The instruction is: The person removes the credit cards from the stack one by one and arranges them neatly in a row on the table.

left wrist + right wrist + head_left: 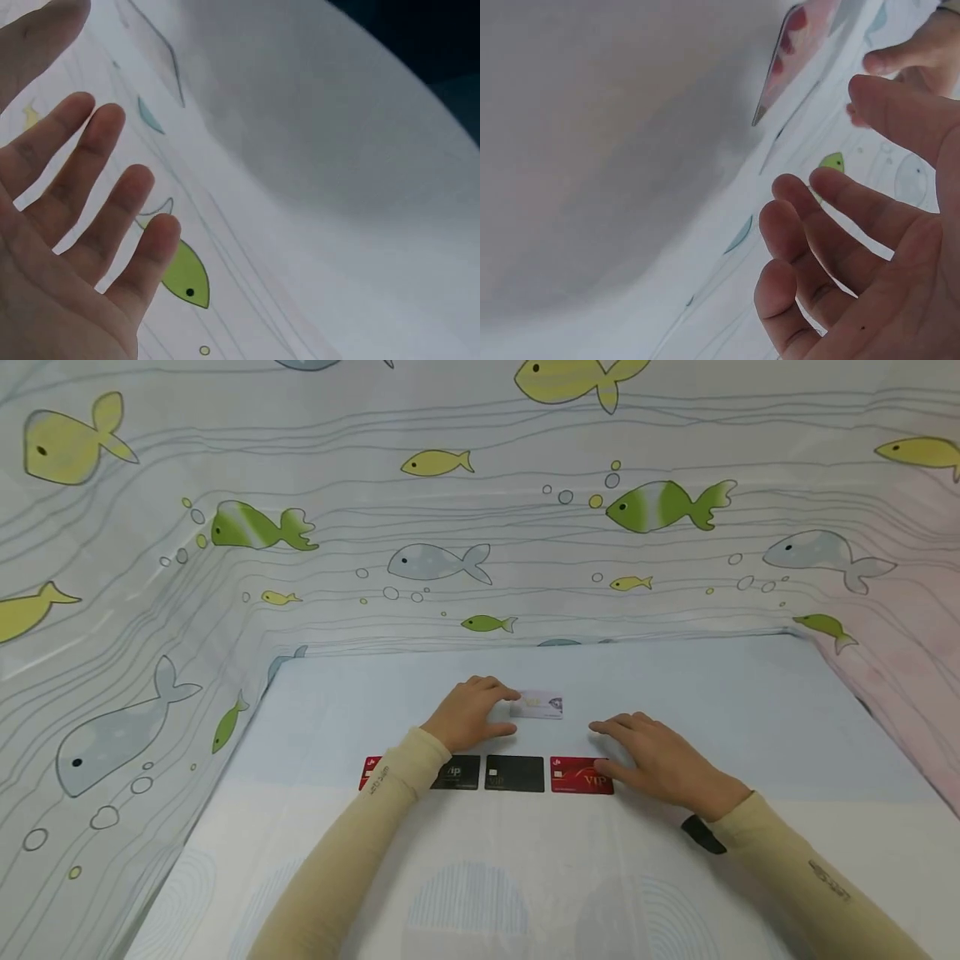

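A pale VIP card lies on the table, apart from a row of other cards. My left hand is at its left edge with loosely bent fingers; the index fingertip overlaps the card in the head view, and contact is unclear. In the left wrist view the left hand has spread fingers and an empty palm. My right hand hovers with relaxed fingers over the right end of the row, its thumb overlapping a red VIP card. The right wrist view shows the right hand holding nothing.
Left of the red card lie a black card and a black VIP card. Another red card is partly hidden by my left sleeve. A dark object sits by my right wrist. Fish-printed sheeting surrounds the table.
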Motion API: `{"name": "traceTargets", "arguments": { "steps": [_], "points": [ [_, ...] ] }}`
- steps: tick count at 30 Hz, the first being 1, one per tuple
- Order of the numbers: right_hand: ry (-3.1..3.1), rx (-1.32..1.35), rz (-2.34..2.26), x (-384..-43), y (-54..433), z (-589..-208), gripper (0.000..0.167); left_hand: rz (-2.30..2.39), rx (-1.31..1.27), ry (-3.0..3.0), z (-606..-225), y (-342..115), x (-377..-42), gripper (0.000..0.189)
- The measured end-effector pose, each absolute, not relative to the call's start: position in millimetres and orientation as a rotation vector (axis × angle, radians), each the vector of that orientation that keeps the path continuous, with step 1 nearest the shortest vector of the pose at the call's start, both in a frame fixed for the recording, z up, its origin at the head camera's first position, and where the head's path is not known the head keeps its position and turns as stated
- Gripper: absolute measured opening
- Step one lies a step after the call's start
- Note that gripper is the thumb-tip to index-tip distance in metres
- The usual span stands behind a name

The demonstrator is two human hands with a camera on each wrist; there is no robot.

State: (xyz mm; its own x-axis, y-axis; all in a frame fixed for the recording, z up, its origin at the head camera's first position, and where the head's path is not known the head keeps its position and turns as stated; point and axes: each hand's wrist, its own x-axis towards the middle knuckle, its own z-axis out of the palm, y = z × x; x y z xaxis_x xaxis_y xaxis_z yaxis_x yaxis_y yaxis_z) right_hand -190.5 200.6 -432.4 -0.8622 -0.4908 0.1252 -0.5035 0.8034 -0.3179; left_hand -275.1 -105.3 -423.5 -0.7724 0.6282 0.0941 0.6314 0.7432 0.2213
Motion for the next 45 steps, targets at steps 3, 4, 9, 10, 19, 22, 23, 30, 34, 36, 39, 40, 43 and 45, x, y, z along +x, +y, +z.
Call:
{"name": "traceTargets", "arguments": {
  "steps": [3,4,9,10,19,22,23,30,34,36,39,40,43,45],
  "points": [
    [-2.955,0.822,0.554,-195,199,-431,0.058,-0.365,-1.025,-2.968,-426,-105,-283,0.057],
    [-2.960,0.821,0.558,-196,198,-431,0.058,-0.361,-1.016,-2.986,-427,-105,-285,0.059],
    [-2.977,0.813,0.593,-205,195,-431,0.059,-0.311,-0.978,-3.049,-433,-102,-298,0.066],
    [-2.981,0.811,0.603,-207,194,-431,0.059,-0.301,-0.972,-3.054,-434,-102,-300,0.066],
    [-3.039,0.760,0.645,-226,187,-430,0.062,-0.241,-0.972,-3.089,-433,-93,-314,0.067],
    [-3.064,0.747,0.634,-235,183,-431,0.063,-0.172,-0.961,-3.103,-431,-92,-316,0.068],
    [-3.073,0.743,0.625,-238,181,-431,0.064,-0.149,-0.957,-3.110,-430,-91,-316,0.069],
    [-3.128,0.727,0.548,-261,170,-436,0.067,-0.105,-0.958,-3.155,-430,-87,-321,0.067],
    [-3.149,0.740,0.507,-276,164,-438,0.069,-0.070,-0.939,-3.180,-430,-83,-325,0.067],
    [-3.145,0.766,0.498,-282,162,-439,0.069,-0.048,-0.938,-3.192,-427,-81,-326,0.067],
    [-3.142,0.796,0.510,-289,158,-439,0.067,-0.044,-0.958,-3.199,-423,-80,-324,0.066],
    [-3.144,0.798,0.515,-290,156,-439,0.066,-0.047,-0.966,-3.202,-421,-80,-323,0.066],
    [-3.154,0.792,0.524,-293,152,-438,0.064,-0.062,-0.978,-3.208,-418,-79,-322,0.065],
    [-3.157,0.790,0.525,-293,150,-438,0.063,-0.073,-0.972,-3.220,-418,-80,-323,0.065]
  ]
}}
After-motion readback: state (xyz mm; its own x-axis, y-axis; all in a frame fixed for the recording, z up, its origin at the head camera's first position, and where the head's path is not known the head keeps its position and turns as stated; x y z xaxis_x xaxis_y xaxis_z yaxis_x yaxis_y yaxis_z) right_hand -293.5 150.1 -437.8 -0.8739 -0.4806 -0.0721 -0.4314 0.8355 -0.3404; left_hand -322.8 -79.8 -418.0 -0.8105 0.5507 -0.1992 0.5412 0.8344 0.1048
